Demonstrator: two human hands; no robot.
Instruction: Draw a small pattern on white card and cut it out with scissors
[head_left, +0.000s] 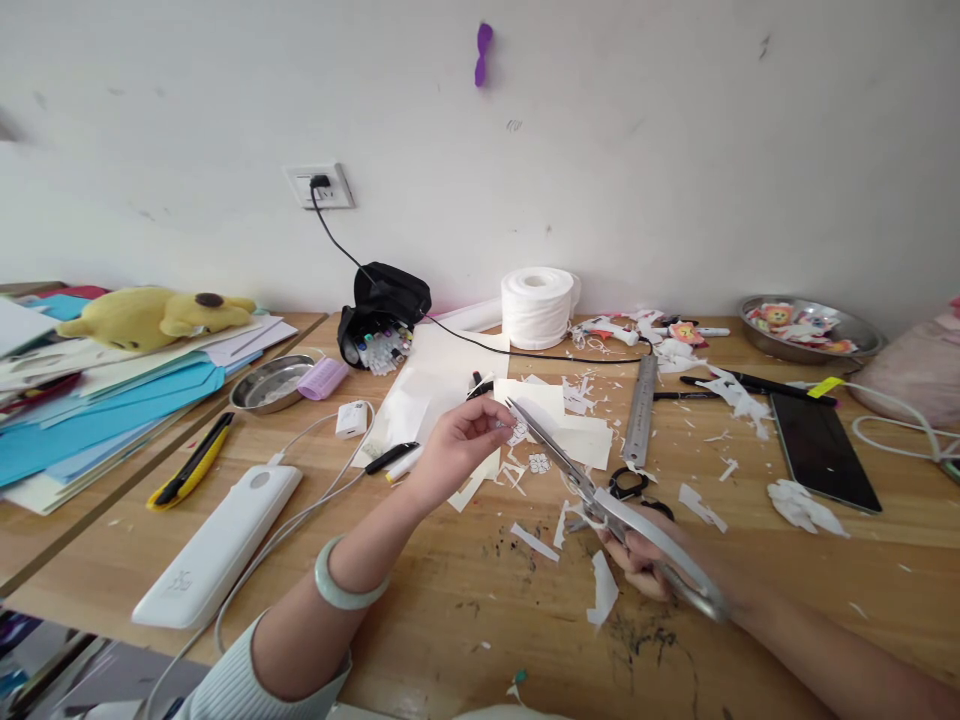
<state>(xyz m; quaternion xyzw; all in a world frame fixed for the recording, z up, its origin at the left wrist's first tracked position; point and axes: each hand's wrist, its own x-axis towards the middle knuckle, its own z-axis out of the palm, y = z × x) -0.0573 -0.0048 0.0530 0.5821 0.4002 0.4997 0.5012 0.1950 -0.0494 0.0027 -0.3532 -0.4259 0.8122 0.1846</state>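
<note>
Over wooden table [450, 630] — right grip [643, 556] curled round long silvery scissors [556, 457] — left grip [466, 437] pinching small patterned paper [518, 431].

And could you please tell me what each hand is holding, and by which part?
The right hand holds the large silver metal scissors by the handles; the left hand appears to pinch a small white patterned paper piece by its edge.

- A home craft desk [450, 600] is suggested.
- Paper scraps [534, 541] are strewn to the right of the left fingers [480, 411].
- Beyond them, a pen pouch [394, 290] is seen.
- Far left of them, a plush toy [142, 318] is laid on papers [112, 412].
</note>
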